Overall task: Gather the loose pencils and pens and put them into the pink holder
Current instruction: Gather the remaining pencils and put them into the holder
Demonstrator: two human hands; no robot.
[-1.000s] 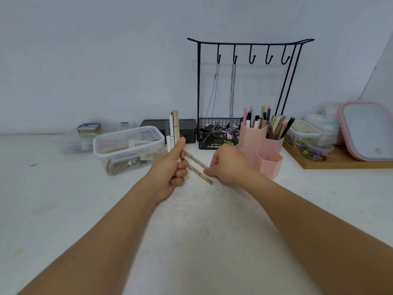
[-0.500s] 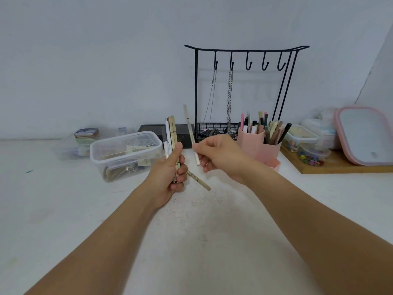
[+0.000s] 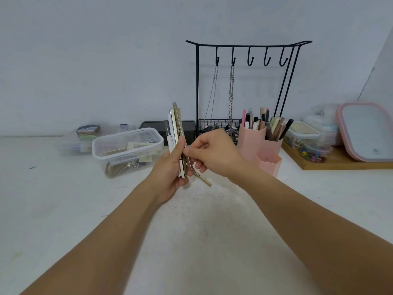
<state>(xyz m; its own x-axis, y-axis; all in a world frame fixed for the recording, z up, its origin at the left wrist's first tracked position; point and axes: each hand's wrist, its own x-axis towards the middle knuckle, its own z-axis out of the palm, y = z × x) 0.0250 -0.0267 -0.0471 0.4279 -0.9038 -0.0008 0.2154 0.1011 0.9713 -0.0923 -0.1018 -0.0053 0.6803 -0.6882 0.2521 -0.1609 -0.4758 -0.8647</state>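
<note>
— What is being held by the left hand?
— An upright bundle of beige and white pens is being gripped, pinched too by the right hand. One beige pencil is lying just below; the pink hexagonal plastic holder is standing right of it.

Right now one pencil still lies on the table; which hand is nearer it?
Left. The left hand holds its bundle just beside the pencil; the right hand hovers above it.

Both forearms reach in from the bottom corners of the frame and meet near its centre. The left hand is upright, its fingers and thumb curled round a bundle of pens. The right hand, just to its right, pinches the bundle with thumb and forefinger.
</note>
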